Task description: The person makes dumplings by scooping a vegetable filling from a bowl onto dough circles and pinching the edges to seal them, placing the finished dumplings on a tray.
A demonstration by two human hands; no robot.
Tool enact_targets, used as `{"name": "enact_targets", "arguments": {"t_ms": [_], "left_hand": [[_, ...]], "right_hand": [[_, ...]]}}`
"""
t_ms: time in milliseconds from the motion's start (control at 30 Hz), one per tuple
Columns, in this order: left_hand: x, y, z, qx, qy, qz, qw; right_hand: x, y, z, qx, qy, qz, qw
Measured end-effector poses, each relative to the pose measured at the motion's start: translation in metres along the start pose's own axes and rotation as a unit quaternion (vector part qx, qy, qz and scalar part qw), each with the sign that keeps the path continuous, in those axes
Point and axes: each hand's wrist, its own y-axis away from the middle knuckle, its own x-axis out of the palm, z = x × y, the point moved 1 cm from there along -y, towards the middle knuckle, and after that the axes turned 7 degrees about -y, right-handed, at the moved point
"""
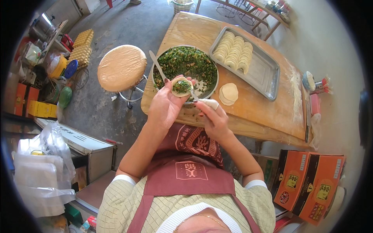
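My left hand (167, 100) holds a round dough wrapper (174, 91) on its fingers, with chopped green filling (181, 86) heaped in the middle. In my right hand (214, 116) is a thin metal utensil (193, 94), its tip touching the filling; something pale covers one finger. Beneath both hands stands a wide metal bowl (217, 76) of chopped greens, its bottom partly bare near me. A long flat metal utensil (157, 64) crosses the bowl's left rim and ends at my left fingers; whether they grip it is unclear. Right of the bowl lies a small stack of wrappers (228, 94).
A metal tray (262, 70) on the wooden table (195, 27) carries rows of folded dumplings (233, 51). Flour (296, 96) dusts the board's right side. A round stool (122, 67) stands left of the table. Orange cartons (310, 180) sit at lower right, plastic bags (40, 171) at lower left.
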Motion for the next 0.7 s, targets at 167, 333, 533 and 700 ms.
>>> {"name": "enact_targets", "arguments": {"t_ms": [167,333,533,700], "left_hand": [[0.001,0.001,0.000,-0.003,0.007,-0.020,1.000],[0.001,0.002,0.005,-0.005,-0.012,-0.018,1.000],[0.005,0.004,0.007,0.028,-0.028,0.004,0.999],[0.008,0.006,0.003,0.026,0.001,-0.033,0.999]], "right_hand": [[-0.014,-0.009,0.012,0.040,-0.038,-0.054,0.997],[-0.015,-0.013,0.025,0.089,-0.115,-0.028,0.989],[-0.013,-0.013,0.023,0.141,-0.164,-0.068,0.974],[-0.024,-0.015,0.025,0.095,-0.111,-0.086,0.986]]}}
